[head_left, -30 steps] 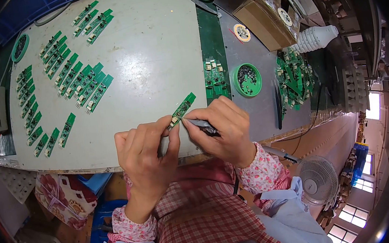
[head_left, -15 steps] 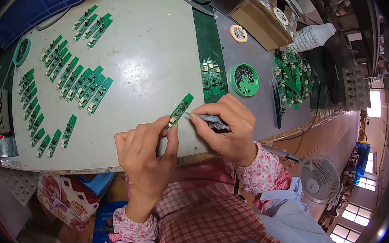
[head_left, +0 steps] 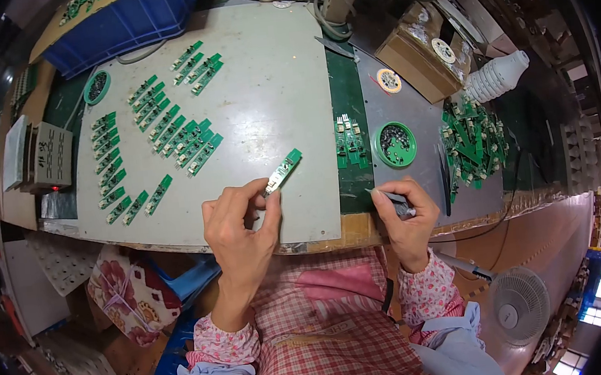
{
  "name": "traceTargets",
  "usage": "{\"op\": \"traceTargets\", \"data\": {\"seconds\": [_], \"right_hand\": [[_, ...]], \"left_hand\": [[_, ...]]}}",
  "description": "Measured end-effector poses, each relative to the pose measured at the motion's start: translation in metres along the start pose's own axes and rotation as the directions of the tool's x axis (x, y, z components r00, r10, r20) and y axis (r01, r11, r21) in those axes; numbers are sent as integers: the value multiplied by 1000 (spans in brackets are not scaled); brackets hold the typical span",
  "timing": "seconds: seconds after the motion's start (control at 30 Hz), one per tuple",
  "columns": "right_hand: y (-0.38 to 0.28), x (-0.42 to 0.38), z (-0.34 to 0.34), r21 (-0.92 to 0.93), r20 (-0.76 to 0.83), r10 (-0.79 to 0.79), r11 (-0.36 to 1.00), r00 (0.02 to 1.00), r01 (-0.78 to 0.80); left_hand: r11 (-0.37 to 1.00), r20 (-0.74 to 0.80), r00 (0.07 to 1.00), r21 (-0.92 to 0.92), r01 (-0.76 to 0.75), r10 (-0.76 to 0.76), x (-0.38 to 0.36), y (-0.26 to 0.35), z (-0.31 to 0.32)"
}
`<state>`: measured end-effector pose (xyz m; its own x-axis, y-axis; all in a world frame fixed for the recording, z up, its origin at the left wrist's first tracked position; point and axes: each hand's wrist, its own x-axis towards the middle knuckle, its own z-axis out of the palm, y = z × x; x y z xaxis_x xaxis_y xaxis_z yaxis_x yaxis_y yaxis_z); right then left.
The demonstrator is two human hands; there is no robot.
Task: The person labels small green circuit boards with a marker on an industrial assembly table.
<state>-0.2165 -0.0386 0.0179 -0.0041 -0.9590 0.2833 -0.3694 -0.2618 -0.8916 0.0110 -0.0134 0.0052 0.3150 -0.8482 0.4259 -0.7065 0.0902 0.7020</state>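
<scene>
Pinched between thumb and fingertips, a small green circuit board [head_left: 285, 171] slants up from my left hand [head_left: 243, 218]. Light glints off the pale parts along the board. My right hand [head_left: 410, 217] is closed around a slim tool wrapped in grey [head_left: 398, 205], whose end pokes out past the thumb. The right hand is near the table's front edge, apart from the board. Several similar boards [head_left: 200, 156] lie in slanted rows on the pale work surface [head_left: 269, 82], left of and beyond my left hand.
A green dish of small dark parts [head_left: 395, 144] stands beyond my right hand, beside a heap of boards [head_left: 473, 138]. Several boards [head_left: 351, 141] lie on the green strip. A cardboard box [head_left: 415, 61], a blue crate [head_left: 119, 35] and a grey device [head_left: 50, 157] stand around the table.
My right hand with the grey-wrapped tool has drawn away to the right from the board. My left hand keeps its pinch on the board. The camera's view has shifted.
</scene>
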Motion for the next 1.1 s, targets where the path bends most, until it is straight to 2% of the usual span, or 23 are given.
{"op": "traceTargets", "data": {"seconds": [0.1, 0.23, 0.37, 0.47, 0.57, 0.77, 0.87, 0.93, 0.97, 1.1], "right_hand": [[2, 0, 0, 41, -1, 15, 999, 1000, -15], [6, -2, 0, 96, -2, 33, 995, 999, -32], [5, -2, -1, 150, -2, 82, 985, 997, -81], [10, -3, 0, 122, -11, 62, 991, 998, -60], [7, -2, 0, 134, -22, 60, 989, 998, -57], [8, -2, 0, 173, -30, 52, 984, 998, -46], [7, -1, -1, 183, -30, 31, 983, 999, -25], [9, -1, -1, 183, -43, 18, 983, 999, -10], [9, -1, 0, 182, -49, 15, 983, 999, -6], [13, -4, 8, 254, -54, 79, 965, 995, -63]], "left_hand": [[994, -59, 997, 87, 63, -58, 7, -11, -17], [980, -49, 995, 174, 96, -89, 16, -26, -34], [973, -45, 999, 231, -17, 28, 39, -22, -36], [953, -53, 997, 301, -45, 63, 79, -24, -25], [967, 8, 992, 224, 120, -125, 118, -36, -15], [870, 59, 993, 489, 60, -102, 140, -62, 4], [845, 76, 988, 529, 77, -138, 142, -64, 3], [841, 84, 991, 540, 41, -103, 140, -59, 0], [840, 70, 998, 542, -32, -7, 135, -53, 0], [975, 258, 960, 156, -156, 112, 107, 5, 18]]}}
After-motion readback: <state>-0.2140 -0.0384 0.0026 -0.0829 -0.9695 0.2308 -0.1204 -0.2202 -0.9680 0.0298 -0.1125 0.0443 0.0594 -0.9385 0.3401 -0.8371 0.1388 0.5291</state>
